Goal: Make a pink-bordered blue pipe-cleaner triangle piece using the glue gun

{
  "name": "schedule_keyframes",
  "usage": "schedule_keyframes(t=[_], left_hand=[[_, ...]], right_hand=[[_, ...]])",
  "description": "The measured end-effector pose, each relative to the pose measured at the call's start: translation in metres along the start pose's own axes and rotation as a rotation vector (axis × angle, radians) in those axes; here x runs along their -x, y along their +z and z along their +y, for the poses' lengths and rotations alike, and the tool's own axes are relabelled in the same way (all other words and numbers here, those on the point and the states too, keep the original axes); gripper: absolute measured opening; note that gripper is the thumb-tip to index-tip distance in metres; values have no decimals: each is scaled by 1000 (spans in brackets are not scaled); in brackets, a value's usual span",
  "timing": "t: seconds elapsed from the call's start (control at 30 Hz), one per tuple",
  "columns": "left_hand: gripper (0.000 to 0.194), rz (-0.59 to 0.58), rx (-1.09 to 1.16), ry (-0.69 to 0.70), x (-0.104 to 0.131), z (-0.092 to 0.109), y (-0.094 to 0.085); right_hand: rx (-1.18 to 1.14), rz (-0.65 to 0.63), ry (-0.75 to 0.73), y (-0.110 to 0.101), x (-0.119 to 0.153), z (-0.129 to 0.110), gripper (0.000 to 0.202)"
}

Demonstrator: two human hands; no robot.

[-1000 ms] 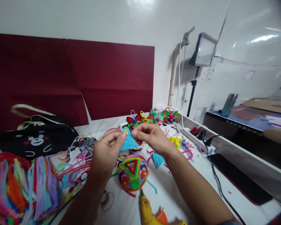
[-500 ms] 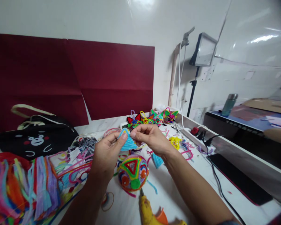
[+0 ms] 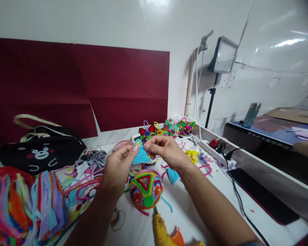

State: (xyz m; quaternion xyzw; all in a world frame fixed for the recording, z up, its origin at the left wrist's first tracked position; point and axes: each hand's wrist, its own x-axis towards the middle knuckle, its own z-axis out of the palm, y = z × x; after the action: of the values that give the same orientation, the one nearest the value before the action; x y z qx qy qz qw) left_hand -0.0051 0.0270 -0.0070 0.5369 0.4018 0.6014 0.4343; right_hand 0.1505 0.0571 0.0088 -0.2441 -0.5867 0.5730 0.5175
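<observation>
Between my hands is a light-blue triangle of pipe cleaners point(image 3: 141, 156) with a small yellow spot near its tip. My left hand point(image 3: 119, 167) pinches its left side, thumb in front. The fingers of my right hand point(image 3: 164, 150) are closed on its right edge. Below them on the table sits a ball-shaped face of coloured pipe cleaners point(image 3: 146, 189), with orange eyes, a green nose and a red triangle on its forehead. A second light-blue pipe-cleaner piece point(image 3: 172, 175) lies under my right wrist. A yellow glue gun point(image 3: 162, 229) rests in front, its nozzle near the ball.
Bundled pipe cleaners point(image 3: 41, 205) and a black bag point(image 3: 41, 150) are at left. Several finished animal heads point(image 3: 166, 130) stand at the back. A power strip point(image 3: 218, 152), black cable and dark phone-like slab point(image 3: 263, 194) lie at right. Another person's hand point(image 3: 306, 150) shows far right.
The blue triangle has turned slightly in my fingers, and its yellow spot shows more. At far right, the other person's hand has shifted.
</observation>
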Motion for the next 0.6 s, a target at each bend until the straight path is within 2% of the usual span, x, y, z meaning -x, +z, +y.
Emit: schedule_keyframes(t=[0.33,0.6], left_hand=[[29,37,34,-11,1,-2,-1],[27,28,144,-36,2,4,8]], right_hand=[[-8,9,39,3,0,0,32],[-56,-37,67,-1,-2,6,36]])
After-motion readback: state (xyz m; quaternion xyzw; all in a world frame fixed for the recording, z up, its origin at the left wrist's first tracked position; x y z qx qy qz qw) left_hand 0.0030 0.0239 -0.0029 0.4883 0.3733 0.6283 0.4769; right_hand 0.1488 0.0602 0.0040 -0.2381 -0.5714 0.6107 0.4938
